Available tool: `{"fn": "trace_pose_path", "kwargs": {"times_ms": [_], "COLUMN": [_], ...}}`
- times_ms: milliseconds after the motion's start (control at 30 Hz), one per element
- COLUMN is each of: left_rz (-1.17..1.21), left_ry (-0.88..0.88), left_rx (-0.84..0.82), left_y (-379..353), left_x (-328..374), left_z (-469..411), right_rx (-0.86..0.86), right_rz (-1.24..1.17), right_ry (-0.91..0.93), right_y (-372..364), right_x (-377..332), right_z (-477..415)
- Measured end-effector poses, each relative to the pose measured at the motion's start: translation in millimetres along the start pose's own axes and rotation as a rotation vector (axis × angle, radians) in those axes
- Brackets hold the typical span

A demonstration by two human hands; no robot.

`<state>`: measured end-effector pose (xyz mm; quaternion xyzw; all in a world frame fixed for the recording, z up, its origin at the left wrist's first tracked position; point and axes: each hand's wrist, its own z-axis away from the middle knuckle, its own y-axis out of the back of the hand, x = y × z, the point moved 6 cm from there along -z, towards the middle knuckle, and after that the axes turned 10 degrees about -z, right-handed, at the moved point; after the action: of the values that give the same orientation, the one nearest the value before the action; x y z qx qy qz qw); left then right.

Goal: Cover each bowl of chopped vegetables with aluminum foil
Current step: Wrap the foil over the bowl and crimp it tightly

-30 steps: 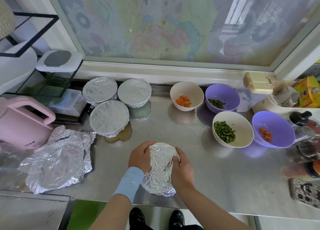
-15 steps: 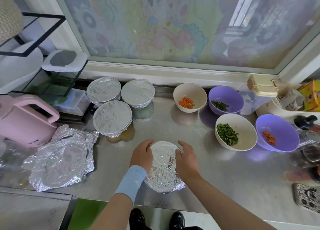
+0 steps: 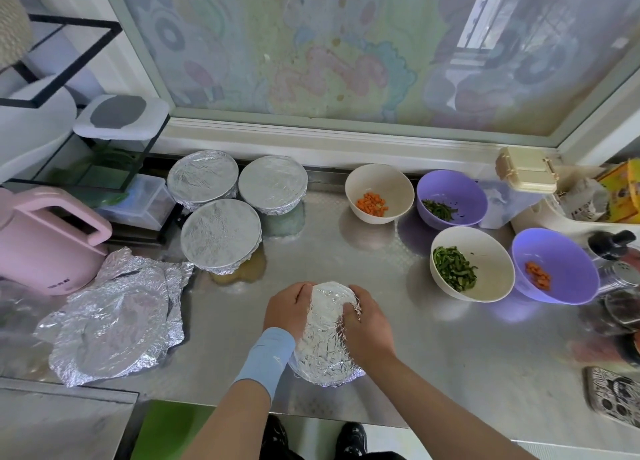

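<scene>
Pressing in from both sides, the left hand (image 3: 289, 312) and right hand (image 3: 367, 324) curl round the bowl (image 3: 325, 373) at the counter's (image 3: 450, 355) near edge. Their fingers are clamped over its foil (image 3: 329, 307), seemingly to crimp the sheet under the rim. Three covered bowls (image 3: 220, 238) sit grouped back left, out of the way. Four open bowls (image 3: 491, 272) wait on the right. Spare foil (image 3: 114, 317) lies left, handy for those.

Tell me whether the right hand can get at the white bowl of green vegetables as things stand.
Probably yes. Only bare counter lies between the right hand and the white bowl of greens; the hand must first let go of the foil-wrapped bowl.
</scene>
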<state>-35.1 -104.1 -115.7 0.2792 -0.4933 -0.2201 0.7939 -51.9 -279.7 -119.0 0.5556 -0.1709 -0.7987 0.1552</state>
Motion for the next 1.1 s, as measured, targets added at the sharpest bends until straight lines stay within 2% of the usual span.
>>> {"fn": "trace_pose_path", "kwargs": {"times_ms": [133,233,300,400,533,767,833,900,1000,1100], "left_rz": [0.158,0.086,0.06,0.049,0.048,0.078,0.087,-0.008,-0.029,-0.058], "left_ry": [0.104,0.031,-0.053,-0.117,-0.092,0.0,0.025,-0.034,-0.144,-0.202], "left_rx": [-0.078,-0.095,-0.07,-0.081,-0.013,0.002,-0.058,-0.097,-0.047,-0.082], "left_y": [-2.2,-1.6,0.7,-3.6,-5.9,-7.0,-5.8,-1.4,8.4,4.9], "left_x": [-8.3,-5.0,2.6,11.2,10.5,9.5,9.5,13.4,22.5,32.3], "left_z": [-1.0,-1.4,-1.7,-0.3,1.3,-0.8,-4.3,-9.2,-13.0,-15.0], "right_rx": [-0.012,0.146,0.216,0.177,0.109,0.019,0.014,0.068,0.072,-0.039], "right_rz": [-0.114,-0.109,-0.158,-0.284,-0.344,-0.27,-0.126,0.075,0.208,0.211], "right_ry": [0.038,0.068,-0.017,-0.137,-0.146,-0.12,-0.051,0.093,0.308,0.289], "right_y": [7.0,19.5,23.8,16.8,9.7,10.6,15.9,23.6,21.9,8.9], "right_x": [-0.9,1.7,9.6,17.8,14.6,16.5,10.5,-1.7,-31.3,-46.1], "right_z": [-3.1,1.3,6.9,11.5,7.2,1.8,-2.2,-8.0,-19.0,-32.8]}}
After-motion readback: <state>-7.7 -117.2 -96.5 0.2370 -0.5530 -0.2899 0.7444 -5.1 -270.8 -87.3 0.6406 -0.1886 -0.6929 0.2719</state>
